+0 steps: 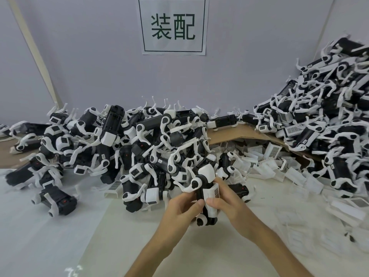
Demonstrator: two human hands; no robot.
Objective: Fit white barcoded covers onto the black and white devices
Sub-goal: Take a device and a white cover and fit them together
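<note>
Mid-fit here: left hand [182, 206] grips the device [200, 185], and right hand [226, 203] pinches the barcoded cover [212, 198] against its side. Probably just needs a firm squeeze between both thumbs to seat.

Wall sign [173, 27], cardboard sheet [235, 134]

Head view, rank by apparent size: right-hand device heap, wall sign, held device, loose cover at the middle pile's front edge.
1. right-hand heap of black and white devices
2. white paper wall sign with green characters
3. held black and white device, enlarged by nearness
4. loose white barcoded plastic cover
</note>
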